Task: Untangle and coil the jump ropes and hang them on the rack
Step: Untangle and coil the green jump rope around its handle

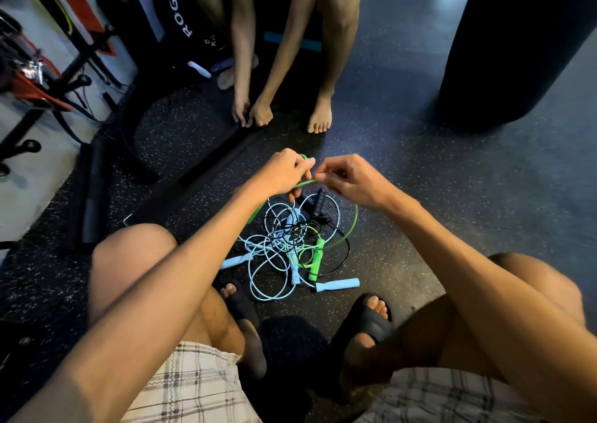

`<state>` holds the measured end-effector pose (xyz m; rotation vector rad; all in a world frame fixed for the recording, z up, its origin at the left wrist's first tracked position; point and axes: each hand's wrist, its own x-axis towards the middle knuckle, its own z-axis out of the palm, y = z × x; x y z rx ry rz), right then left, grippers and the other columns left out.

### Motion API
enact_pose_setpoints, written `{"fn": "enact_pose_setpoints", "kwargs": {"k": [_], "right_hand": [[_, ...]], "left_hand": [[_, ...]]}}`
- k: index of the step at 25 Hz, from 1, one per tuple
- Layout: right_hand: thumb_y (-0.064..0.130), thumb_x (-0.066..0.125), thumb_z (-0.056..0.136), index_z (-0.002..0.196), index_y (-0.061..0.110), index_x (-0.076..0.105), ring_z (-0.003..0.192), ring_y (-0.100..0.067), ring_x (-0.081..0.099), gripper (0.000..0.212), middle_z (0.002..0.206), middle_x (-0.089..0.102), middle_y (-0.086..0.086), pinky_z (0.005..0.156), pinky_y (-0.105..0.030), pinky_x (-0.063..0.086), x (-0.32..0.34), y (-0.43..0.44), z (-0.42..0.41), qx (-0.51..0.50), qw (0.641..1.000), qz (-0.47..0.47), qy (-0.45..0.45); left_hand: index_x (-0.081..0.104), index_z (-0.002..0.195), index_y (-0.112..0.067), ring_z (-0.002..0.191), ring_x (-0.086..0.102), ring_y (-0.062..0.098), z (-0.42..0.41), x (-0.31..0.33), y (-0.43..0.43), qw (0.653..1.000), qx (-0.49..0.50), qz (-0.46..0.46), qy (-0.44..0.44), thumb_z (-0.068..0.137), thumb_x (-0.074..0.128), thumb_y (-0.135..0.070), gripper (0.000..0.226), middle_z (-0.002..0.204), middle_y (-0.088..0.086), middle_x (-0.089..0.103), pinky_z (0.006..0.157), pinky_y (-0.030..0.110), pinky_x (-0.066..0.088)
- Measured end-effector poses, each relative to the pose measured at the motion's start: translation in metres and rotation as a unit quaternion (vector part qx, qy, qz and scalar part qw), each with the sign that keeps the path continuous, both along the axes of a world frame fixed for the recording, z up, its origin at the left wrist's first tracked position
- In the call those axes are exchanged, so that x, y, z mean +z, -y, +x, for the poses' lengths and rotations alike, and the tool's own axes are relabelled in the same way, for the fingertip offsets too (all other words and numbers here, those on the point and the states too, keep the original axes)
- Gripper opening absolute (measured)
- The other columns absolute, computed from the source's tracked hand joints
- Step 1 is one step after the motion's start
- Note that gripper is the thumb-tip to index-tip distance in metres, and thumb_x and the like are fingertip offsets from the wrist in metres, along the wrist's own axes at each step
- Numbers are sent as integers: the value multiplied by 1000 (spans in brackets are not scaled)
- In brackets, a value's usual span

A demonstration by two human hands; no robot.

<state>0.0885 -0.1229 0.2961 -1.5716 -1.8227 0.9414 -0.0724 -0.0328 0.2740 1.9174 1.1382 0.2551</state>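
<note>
1. Floor [403,151]: dark speckled rubber. The tangle [284,238] of ropes lies on it, between the wearer's two feet.
2. Bag [517,51]: large and dark, standing well beyond the tangle to the right. Not involved.
3. Second person [281,51]: crouched beyond the tangle, both hands down at the floor on something dark. What it is cannot be told.
4. Rack [72,81]: a black pegged stand well to the left of the tangle and beyond it. Judged to be the hanging place.
5. Tangle: green, pale blue and black ropes looped through one another. None is coiled yet, so the task is judged to be at an early stage.
6. Green rope [303,182]: a stretch is lifted just above the tangle's far edge. A long arc runs round the tangle's right side and back into it.
7. Left hand [281,172]: fingers curled round the green rope, gripping it above the tangle.
8. Right hand [352,180]: thumb and forefinger pinch the same rope just beside the left hand. The other fingers are loosely bent.
9. Green handle [315,264]: lying at the tangle's near side, among blue and black cord.
10. Recommendation: work from the held stretch towards that handle, hand over hand. Lift each crossing loop off rather than pulling, since a hard pull would likely tighten the blue and black loops. Coil only once both handles run free.
</note>
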Motion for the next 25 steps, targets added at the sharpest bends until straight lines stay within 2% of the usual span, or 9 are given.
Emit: {"fn": "enact_pose_setpoints", "kwargs": {"k": [4, 6, 8, 10, 13, 17, 20, 22, 25], "right_hand": [[13, 55, 100, 97, 1, 64, 48, 6, 49, 15, 52, 57, 26, 53, -10, 35, 3, -8, 4, -94, 992, 14, -78], [13, 53, 101, 100, -2, 61, 48, 7, 51, 18, 51, 56, 21, 51, -7, 37, 3, -11, 4, -134, 985, 7, -113], [18, 51, 102, 101, 2, 59, 49, 6, 50, 18, 61, 54, 16, 50, -8, 37, 3, -12, 6, -163, 976, -3, -141], [23, 49, 103, 102, 5, 56, 50, 3, 46, 19, 67, 51, 8, 51, -13, 36, 0, -13, 8, -182, 970, -15, -160], [23, 47, 104, 100, 6, 51, 54, -9, 47, 19, 68, 52, 0, 54, -24, 41, -4, -14, 10, -194, 963, -28, -183], [17, 52, 102, 92, 10, 49, 71, -29, 65, 12, 80, 63, -16, 74, -47, 56, -14, -12, 9, -167, 958, -83, -217], [10, 58, 98, 93, 10, 49, 72, -22, 71, 10, 85, 70, -16, 70, -39, 58, -21, -6, 6, -131, 956, -148, -215], [9, 63, 95, 97, 6, 49, 68, -17, 72, 14, 81, 73, -13, 66, -34, 59, -24, -3, 1, -115, 955, -190, -194], [11, 67, 92, 101, 2, 52, 71, -24, 71, 19, 82, 74, -16, 72, -40, 57, -30, -1, -1, -98, 957, -230, -148]], "left_hand": [[65, 82, -1, 35, 38, 13, -1, 10, 11, 982, -87, -166, 23, 106, 35, -34, 51, 42, -1, 45, 38, 20, 34], [62, 79, -3, 35, 26, 10, -2, 18, 11, 962, -118, -238, 57, 106, 32, -39, 54, 41, -3, 32, 42, 22, 27], [56, 73, -5, 34, 19, 9, -3, 25, 10, 936, -131, -312, 98, 105, 32, -42, 54, 38, -5, 25, 44, 25, 20], [53, 68, -8, 32, 16, 8, -4, 28, 9, 909, -122, -369, 154, 103, 34, -43, 53, 37, -7, 22, 45, 28, 13], [51, 64, -11, 30, 16, 5, -4, 29, 5, 866, -83, -423, 254, 103, 34, -40, 52, 34, -10, 20, 43, 25, 14], [53, 65, -11, 29, 16, 3, -8, 34, -5, 792, -38, -462, 398, 105, 27, -33, 52, 35, -11, 24, 40, 21, 15], [52, 71, -10, 32, 12, 7, -12, 36, -9, 762, 7, -450, 466, 106, 24, -30, 49, 36, -9, 26, 41, 21, 18], [48, 78, -9, 34, 20, 6, -10, 34, -10, 753, 34, -432, 495, 106, 21, -32, 45, 39, -7, 29, 43, 21, 23], [50, 84, -7, 39, 28, 8, -6, 30, -11, 741, 119, -394, 531, 107, 20, -35, 48, 46, -4, 32, 51, 24, 28]]}}
